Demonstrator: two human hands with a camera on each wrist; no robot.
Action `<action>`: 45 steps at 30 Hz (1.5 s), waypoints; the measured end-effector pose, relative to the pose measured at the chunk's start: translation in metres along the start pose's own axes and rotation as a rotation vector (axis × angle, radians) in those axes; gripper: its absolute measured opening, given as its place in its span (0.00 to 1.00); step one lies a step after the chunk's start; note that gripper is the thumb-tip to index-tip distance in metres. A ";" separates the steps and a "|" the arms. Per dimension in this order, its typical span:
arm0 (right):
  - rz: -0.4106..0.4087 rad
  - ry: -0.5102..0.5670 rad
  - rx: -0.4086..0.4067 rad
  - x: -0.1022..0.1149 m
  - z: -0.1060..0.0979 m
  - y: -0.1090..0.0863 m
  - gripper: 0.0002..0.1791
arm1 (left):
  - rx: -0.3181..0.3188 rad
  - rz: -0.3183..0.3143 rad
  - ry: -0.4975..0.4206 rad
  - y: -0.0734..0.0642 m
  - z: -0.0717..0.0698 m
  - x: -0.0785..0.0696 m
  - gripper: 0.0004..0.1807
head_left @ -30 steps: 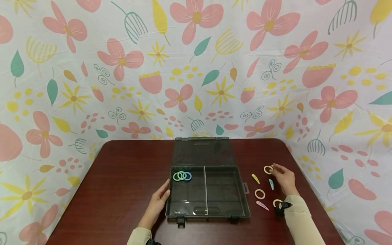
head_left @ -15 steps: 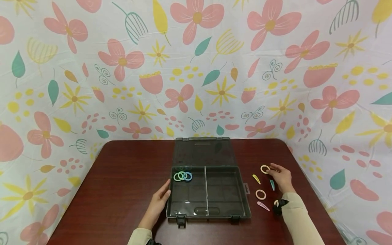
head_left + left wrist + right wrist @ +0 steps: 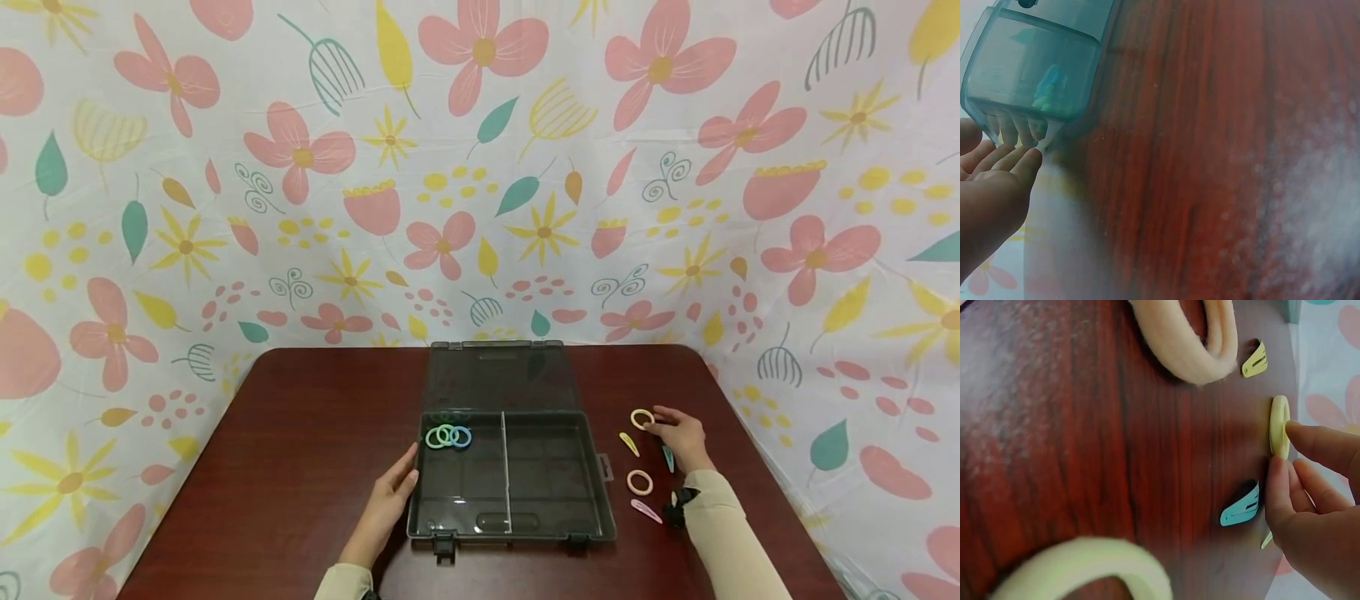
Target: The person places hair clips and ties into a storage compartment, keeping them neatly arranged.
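Observation:
My right hand pinches a yellow hair tie between thumb and fingers, close over the table at the right. Around it lie a yellow snap clip, a blue snap clip, a pink snap clip and a peach hair tie. A pale yellow-green hair tie shows low in the right wrist view. My left hand rests its extended fingers against the left wall of a dark, see-through plastic box. Green and blue hair ties overlap in the box's left compartment.
The box's lid lies folded back toward the patterned cloth behind the table. A thin divider splits the box into two compartments. Latches stick out at its front edge.
My right hand has moved slightly left with the yellow hair tie, toward the yellow clip. The wrist now covers the pale tie in the head view. My left hand has stayed against the box.

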State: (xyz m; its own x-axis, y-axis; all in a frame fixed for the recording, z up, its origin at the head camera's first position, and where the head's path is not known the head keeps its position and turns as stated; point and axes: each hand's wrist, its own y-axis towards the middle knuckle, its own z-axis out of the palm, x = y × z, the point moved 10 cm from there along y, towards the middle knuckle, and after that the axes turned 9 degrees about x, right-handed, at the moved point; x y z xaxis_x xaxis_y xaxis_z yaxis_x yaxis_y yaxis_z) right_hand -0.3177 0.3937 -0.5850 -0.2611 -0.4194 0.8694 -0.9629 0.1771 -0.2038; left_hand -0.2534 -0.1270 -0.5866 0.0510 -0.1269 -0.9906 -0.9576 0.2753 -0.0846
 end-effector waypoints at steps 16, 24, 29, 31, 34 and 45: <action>0.056 -0.102 -0.075 0.003 -0.004 -0.001 0.18 | 0.002 0.011 0.005 0.000 0.000 -0.001 0.28; 0.074 -0.102 -0.082 0.000 -0.005 0.002 0.18 | 0.000 0.017 -0.006 0.001 0.000 0.000 0.27; 0.043 -0.072 -0.071 0.004 -0.004 0.002 0.18 | -0.005 0.017 -0.009 0.002 -0.001 0.000 0.27; 0.022 -0.047 -0.071 0.009 -0.003 0.001 0.17 | -0.006 0.015 -0.006 0.002 -0.001 -0.001 0.27; -0.012 0.006 -0.063 0.019 -0.001 -0.003 0.17 | -0.007 0.012 0.002 0.002 -0.001 -0.001 0.27; -0.095 0.075 -0.037 0.054 0.013 -0.013 0.19 | -0.013 0.012 0.000 0.002 -0.001 -0.002 0.27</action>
State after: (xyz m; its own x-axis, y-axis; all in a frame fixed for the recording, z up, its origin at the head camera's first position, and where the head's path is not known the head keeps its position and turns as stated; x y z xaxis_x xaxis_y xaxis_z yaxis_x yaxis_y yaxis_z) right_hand -0.3203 0.3570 -0.5409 -0.1618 -0.3680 0.9157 -0.9794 0.1731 -0.1035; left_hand -0.2556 -0.1270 -0.5852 0.0396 -0.1235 -0.9915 -0.9617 0.2648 -0.0714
